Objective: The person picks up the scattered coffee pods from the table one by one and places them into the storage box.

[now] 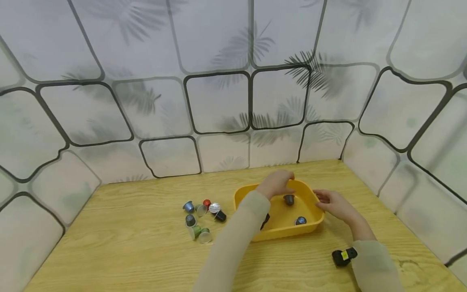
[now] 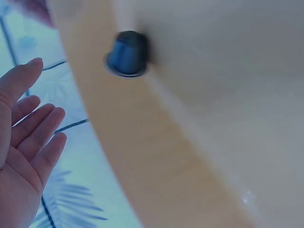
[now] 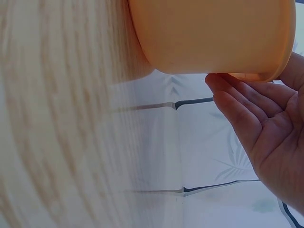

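Note:
A yellow plastic tray stands on the table with a dark coffee capsule and a blue coffee capsule inside. My left hand is over the tray near its far rim. Its fingers are spread and loosely extended in the left wrist view, with nothing between them; one capsule shows beside it, blurred. At the tray's right side, my right hand holds the rim. In the right wrist view its fingers lie along the outer wall, and the thumb is partly hidden at the rim.
Left of the tray, several coffee capsules lie loosely grouped, among them a red one, a blue one and a black one. Patterned fabric walls enclose the back and sides of the wooden table.

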Demonstrator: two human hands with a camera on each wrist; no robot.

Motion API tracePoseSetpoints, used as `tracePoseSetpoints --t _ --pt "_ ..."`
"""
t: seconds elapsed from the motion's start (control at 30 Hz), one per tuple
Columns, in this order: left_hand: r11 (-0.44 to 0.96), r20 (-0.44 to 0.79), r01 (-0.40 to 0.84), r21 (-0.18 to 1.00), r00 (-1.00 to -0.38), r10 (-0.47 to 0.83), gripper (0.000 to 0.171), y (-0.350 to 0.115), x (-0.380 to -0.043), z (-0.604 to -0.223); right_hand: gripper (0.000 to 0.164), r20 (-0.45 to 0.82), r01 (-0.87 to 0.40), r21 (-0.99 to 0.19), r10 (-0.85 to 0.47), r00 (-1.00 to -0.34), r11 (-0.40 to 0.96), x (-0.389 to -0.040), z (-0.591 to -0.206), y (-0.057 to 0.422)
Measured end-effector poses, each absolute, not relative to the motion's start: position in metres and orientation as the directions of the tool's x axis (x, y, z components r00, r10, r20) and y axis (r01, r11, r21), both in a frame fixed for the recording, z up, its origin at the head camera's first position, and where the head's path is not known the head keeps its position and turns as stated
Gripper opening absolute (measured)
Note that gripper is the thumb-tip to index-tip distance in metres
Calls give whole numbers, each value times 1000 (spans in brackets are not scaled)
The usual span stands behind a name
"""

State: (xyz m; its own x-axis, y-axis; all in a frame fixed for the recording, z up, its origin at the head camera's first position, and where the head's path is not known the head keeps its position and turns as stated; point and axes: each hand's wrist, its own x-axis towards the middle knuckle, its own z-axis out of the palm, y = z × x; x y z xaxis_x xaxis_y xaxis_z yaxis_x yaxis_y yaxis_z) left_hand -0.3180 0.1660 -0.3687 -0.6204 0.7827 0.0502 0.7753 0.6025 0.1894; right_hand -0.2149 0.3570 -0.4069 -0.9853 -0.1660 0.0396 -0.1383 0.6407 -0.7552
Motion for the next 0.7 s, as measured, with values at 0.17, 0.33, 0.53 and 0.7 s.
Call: tracePoseSetpoints --t 0.17,0.33,0.53,0.7 --pt "565 139 785 254 -608 782 40 163 -309 -350 50 24 -127 -757 -166 -986 641 -213 -406 358" --pt "503 257 814 291 -573 778 39 157 -302 -332 51 19 -124 -752 -167 -986 647 -212 -405 359" --pt "499 331 809 309 -584 741 41 140 -289 -314 51 15 -121 -750 -166 -986 651 -213 -407 359" --pt "491 384 798 350 -600 701 42 124 -279 -308 50 16 -123 -742 -166 -986 659 -212 -405 360"
